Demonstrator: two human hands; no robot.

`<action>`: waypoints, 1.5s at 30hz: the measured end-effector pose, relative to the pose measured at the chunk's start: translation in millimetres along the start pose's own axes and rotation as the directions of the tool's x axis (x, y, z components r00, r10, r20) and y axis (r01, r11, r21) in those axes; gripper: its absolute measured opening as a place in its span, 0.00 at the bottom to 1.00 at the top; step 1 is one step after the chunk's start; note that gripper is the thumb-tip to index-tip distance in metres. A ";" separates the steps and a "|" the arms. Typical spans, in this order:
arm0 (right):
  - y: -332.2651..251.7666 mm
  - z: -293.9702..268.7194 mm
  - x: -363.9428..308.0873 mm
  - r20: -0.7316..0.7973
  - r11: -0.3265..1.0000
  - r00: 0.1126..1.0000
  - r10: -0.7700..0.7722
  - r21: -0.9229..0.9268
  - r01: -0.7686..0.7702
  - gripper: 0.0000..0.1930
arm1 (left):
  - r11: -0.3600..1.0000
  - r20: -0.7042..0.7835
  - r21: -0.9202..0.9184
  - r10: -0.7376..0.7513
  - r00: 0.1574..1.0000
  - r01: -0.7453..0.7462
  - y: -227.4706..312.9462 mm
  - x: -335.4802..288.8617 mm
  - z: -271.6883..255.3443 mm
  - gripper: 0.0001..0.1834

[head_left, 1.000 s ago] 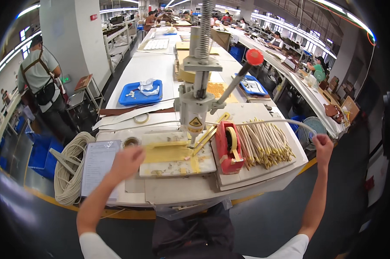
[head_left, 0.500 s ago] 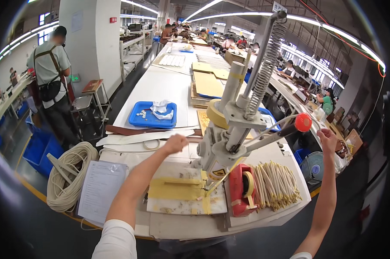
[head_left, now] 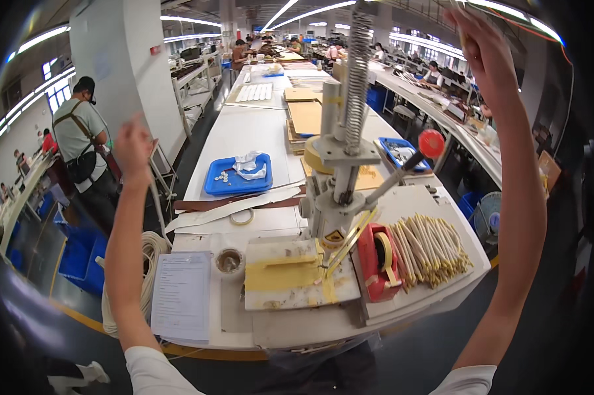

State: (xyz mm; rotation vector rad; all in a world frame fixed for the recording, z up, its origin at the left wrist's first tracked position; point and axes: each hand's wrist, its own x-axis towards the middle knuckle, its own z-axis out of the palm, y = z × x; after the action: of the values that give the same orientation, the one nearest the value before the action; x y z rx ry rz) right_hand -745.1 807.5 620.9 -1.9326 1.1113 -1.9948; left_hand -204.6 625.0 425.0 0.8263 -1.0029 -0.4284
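My left hand (head_left: pixel 134 148) is raised at the left, fingers bent and closed. A pale cord (head_left: pixel 159 209) rises from a coil (head_left: pixel 153 253) beside the bench to this hand; the exact grip is blurred. High at the upper right, near the picture's edge, my right hand (head_left: pixel 486 59) has its fingers pressed together; whatever is in them cannot be made out. Between my arms stands a bench lever press (head_left: pixel 340 191) with a tall spring and a red-knobbed lever (head_left: pixel 431 143). Its base board (head_left: pixel 297 296) carries yellow tape, and neither hand touches it.
A red tape dispenser (head_left: pixel 379 263) and a bundle of cut cords (head_left: pixel 428 253) lie right of the press. Left are a printed sheet (head_left: pixel 180 296) and a round cup (head_left: pixel 229 261). Beyond sit blue trays (head_left: pixel 221 186) and stacked boards (head_left: pixel 307 117). A co-worker (head_left: pixel 80 141) stands left.
My left hand has moved left and up from over the bench. My right hand has risen from beside the lever knob to the upper right. The cup is now uncovered, and the view has shifted.
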 end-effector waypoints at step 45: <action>50.7 11.2 -509.7 0.366 0.047 0.839 0.404 0.907 -0.418 0.08 | 0.137 0.258 0.900 -0.933 0.252 -0.413 -50.0 -544.9 -428.9 0.12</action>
State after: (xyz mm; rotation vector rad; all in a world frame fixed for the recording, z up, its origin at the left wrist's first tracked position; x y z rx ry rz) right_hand -673.1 1060.9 181.5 -0.7209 0.0727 -1.5654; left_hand -97.9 1128.4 -42.5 2.3291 -2.3899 -0.7978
